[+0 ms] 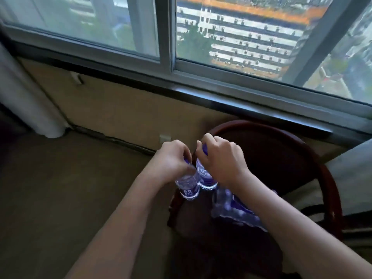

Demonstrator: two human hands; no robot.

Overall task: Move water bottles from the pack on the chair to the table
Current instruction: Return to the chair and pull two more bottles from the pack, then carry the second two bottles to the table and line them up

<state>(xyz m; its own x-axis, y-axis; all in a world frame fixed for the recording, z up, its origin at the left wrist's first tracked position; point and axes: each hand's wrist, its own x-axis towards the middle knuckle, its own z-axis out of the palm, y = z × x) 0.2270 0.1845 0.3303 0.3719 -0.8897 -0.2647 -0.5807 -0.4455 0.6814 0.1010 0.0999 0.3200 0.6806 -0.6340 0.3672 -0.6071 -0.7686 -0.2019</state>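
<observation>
Overhead, a wide window [231, 37] looks out on an apartment block, its dark sill running above a beige wall. Below it stands a dark red wooden chair [314, 168] with a curved back, and on its seat lies the torn plastic pack [237, 208] of purple-labelled water. Both my arms reach over the chair. My left hand [171, 160] keeps a closed grip on the cap end of one bottle [188, 187], held upright above the seat's edge. My right hand [221, 158] is closed the same way on a second bottle [204, 176], just beside the first.
</observation>
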